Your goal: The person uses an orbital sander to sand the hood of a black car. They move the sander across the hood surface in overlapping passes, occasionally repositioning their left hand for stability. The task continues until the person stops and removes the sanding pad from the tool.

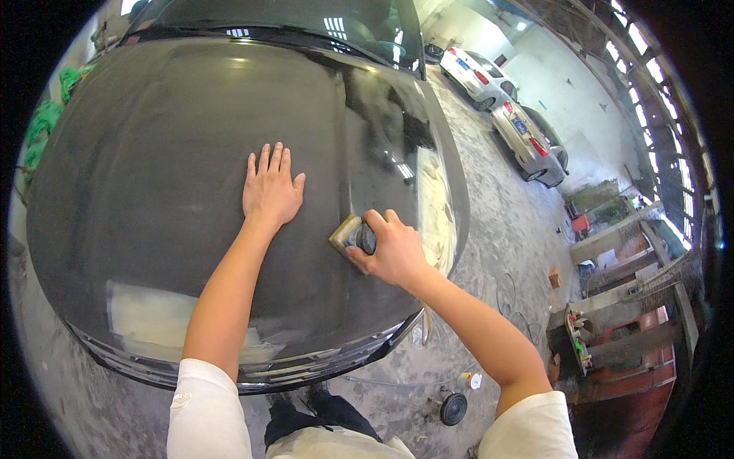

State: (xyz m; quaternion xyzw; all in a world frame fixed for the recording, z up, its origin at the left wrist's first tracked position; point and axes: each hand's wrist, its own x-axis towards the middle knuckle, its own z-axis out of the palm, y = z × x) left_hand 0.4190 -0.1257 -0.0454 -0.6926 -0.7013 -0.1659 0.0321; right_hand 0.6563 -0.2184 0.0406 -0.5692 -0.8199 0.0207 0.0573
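Observation:
A dark car hood point(153, 153) fills the middle, dull over much of it, with pale filler patches point(440, 199) at the right edge and front left. My left hand point(271, 187) lies open on the hood near its middle, fingers spread and pointing away from me. My right hand point(386, 249), right of it and nearer me, is closed on a square sanding tool point(344, 233) with a yellowish base, resting on the hood beside a lengthwise crease. A pale hose hangs below my right forearm over the front edge.
Two light cars point(531, 153) are parked at the back right. Concrete floor point(501, 229) runs alongside, with loose hoses, a round black stool point(453, 409) and a small can point(472, 379). Cluttered wooden racks point(612, 252) stand at the right. Green material point(46, 122) lies left of the hood.

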